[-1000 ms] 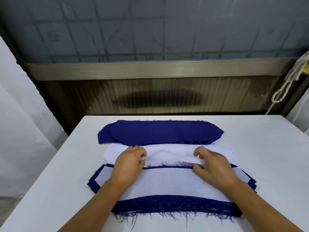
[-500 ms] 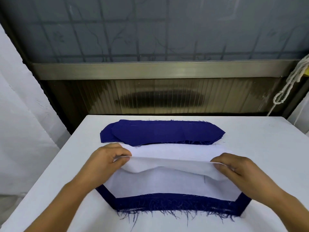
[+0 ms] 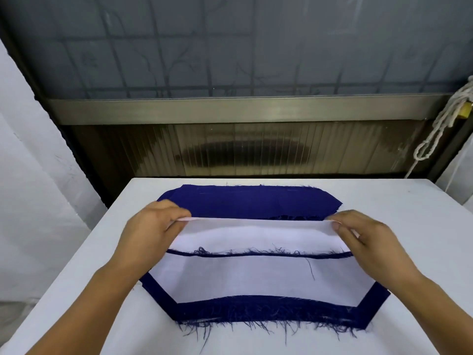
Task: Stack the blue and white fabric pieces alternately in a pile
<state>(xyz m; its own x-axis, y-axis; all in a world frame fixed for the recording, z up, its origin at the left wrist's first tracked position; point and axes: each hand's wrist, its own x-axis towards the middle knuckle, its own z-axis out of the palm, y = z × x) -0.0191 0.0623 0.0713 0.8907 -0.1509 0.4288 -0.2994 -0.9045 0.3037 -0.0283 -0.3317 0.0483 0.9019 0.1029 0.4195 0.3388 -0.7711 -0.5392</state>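
Two fabric groups lie on the white table (image 3: pixel 399 201): blue pieces (image 3: pixel 245 201) at the far side, a blue-and-white pile (image 3: pixel 256 280) nearer. Left hand (image 3: pixel 151 231) and right hand (image 3: pixel 368 239) pinch a white piece (image 3: pixel 256 231) by its far corners, thumbs against fingers, over the pile.

Head camera, looking forward and down over the table

A single wide-angle view from the person's head, close above the white table (image 3: pixel 384 201); it faces the ribbed panel (image 3: pixel 243 149) and frosted window (image 3: pixel 230 47) behind the table's far edge; both forearms enter from the bottom corners; straight lines bow near the frame's edges.
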